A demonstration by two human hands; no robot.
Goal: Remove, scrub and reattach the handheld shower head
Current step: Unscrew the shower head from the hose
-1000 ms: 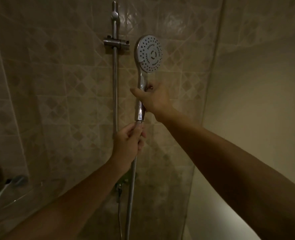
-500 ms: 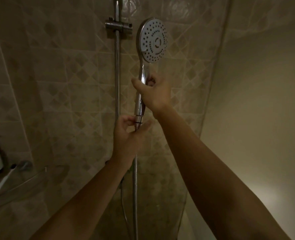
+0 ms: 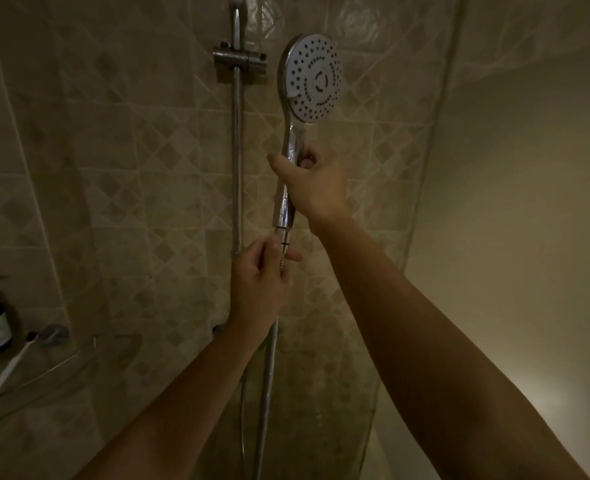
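Working the hose joint

The left hand (image 3: 262,275) pinches the hose (image 3: 267,375) at its nut. The right hand (image 3: 311,181) grips the handle of the handheld shower head (image 3: 312,77), held beside its empty rail bracket (image 3: 240,60). The joint looks loosened; whether scrubbing is done, I cannot tell.

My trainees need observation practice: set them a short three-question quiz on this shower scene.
1. True or false: the shower head sits in the bracket.
2. The left hand pinches: A rail, B hose, C shelf?
3. Fill in: the right hand grips the shower head's ____.
Key: 1 false, it is held beside the bracket; 2 B; 3 handle.
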